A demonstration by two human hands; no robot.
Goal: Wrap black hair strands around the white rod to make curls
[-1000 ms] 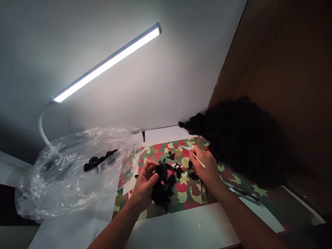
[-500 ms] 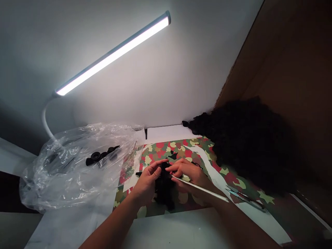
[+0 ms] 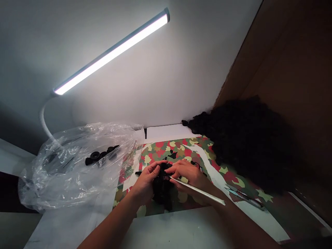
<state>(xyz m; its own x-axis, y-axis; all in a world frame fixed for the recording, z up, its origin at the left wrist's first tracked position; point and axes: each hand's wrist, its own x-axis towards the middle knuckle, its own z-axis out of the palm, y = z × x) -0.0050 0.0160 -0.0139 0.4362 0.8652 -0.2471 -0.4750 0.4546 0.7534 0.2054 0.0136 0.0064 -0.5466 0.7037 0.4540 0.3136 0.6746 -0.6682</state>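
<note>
At the centre of the mat, a bunched black piece (image 3: 163,195) hangs down between the hands; its exact kind cannot be made out. My left hand (image 3: 147,180) pinches its upper part between thumb and fingers. My right hand (image 3: 190,174) grips a slim pale stick-like tool (image 3: 201,191), whose rear end points down to the right. The tool's front tip is hidden at the black piece, where the right fingertips also touch. Small black scraps (image 3: 172,155) lie just beyond the hands.
A patterned camouflage mat (image 3: 178,143) covers the table. Scissors (image 3: 245,197) rest on the right, below a large black heap (image 3: 249,138) against a brown panel. A clear plastic bag (image 3: 77,186) with black round parts (image 3: 95,156) lies left, under a lit lamp (image 3: 111,52).
The right hand and the tool have shifted slightly left and the tool tilts a little differently. The black piece has turned slightly between the fingers. The left hand keeps its hold.
</note>
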